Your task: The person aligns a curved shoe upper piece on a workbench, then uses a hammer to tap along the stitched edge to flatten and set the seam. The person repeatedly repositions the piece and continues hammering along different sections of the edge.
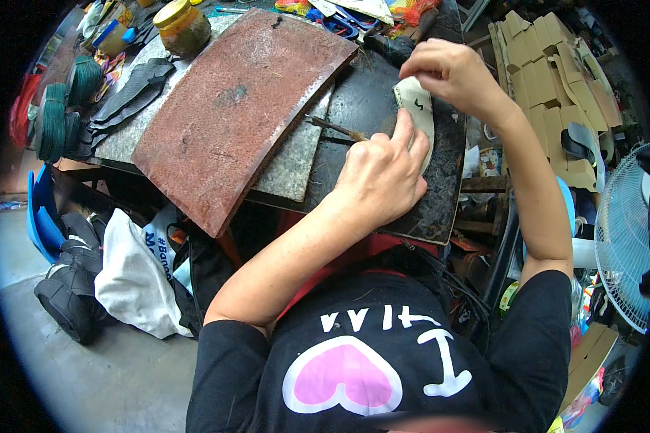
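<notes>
two bare hands, slightly apart, at one pale strip (pixel 421 107) with a dark mark — it lies on the dark worktop (pixel 440 206), near the right edge. left hand (pixel 383 172) covers the near part, index finger pointed onto the strip. right hand (pixel 451 72) at the far end, fingers bent — can't tell if they pinch it. brush-like tool (pixel 339 129) just beside the left hand; reddish-brown slab (pixel 245 108) further left, overlapping a grey speckled board (pixel 289 169).

Writing marks shirt (pixel 415 353), white cloth (pixel 133 281), cream strip (pixel 423 115).
</notes>
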### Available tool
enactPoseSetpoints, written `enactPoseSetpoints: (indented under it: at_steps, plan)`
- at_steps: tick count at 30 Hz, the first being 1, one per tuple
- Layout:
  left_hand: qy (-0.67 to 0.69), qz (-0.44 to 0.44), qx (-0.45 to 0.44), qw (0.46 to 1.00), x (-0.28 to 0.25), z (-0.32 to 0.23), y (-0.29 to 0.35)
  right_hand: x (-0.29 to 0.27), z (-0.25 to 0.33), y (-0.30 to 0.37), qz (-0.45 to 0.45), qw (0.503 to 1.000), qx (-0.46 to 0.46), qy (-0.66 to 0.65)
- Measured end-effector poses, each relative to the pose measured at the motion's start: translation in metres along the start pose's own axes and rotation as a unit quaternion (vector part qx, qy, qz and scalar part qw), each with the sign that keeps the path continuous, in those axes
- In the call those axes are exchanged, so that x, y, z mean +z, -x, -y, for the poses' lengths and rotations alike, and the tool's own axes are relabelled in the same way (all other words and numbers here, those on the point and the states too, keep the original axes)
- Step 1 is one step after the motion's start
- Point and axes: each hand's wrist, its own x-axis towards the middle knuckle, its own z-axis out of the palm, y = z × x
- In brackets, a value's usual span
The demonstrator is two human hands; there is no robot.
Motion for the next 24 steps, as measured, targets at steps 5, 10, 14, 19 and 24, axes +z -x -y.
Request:
enactPoseSetpoints:
  at_steps: [5,10,14,19,24]
  plan:
    - [0.004,0.000,-0.003,1.000,0.001,0.000,0.000,0.016,0.021,0.024,0.030,0.997,0.014,0.071]
    - [-0.009,-0.076,0.024,0.997,-0.003,-0.007,0.026,0.032,0.021,0.039,-0.042,0.992,-0.003,0.117]
    - [-0.045,-0.101,0.060,0.992,-0.012,-0.007,0.078,0.039,0.019,0.045,-0.078,0.987,-0.010,0.138]
    - [-0.086,-0.154,0.095,0.980,-0.009,0.005,0.116,0.041,0.019,0.050,-0.053,0.992,0.016,0.115]
    - [-0.108,-0.157,0.060,0.980,-0.010,-0.002,0.123,0.048,0.016,0.052,-0.072,0.991,0.020,0.112]
